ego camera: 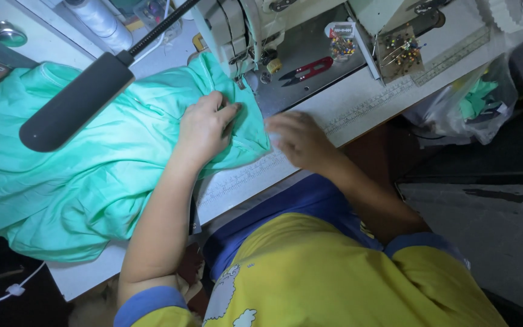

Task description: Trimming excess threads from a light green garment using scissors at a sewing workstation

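Yellow-sleeved arms reach up from the bottom of the view onto the white surface [358, 109]. Of the two hands, the left hand [204, 127] lies flat, fingers spread, pressing the green fabric [92, 163] just before the sewing machine [243, 30]. The right hand [298, 140] (blurred, so its grip cannot be told) sits beside the cloth's right edge. Most of the fabric trails away leftward, so the left hand is nearer its bulk. Red snips [305, 69] lie beyond.
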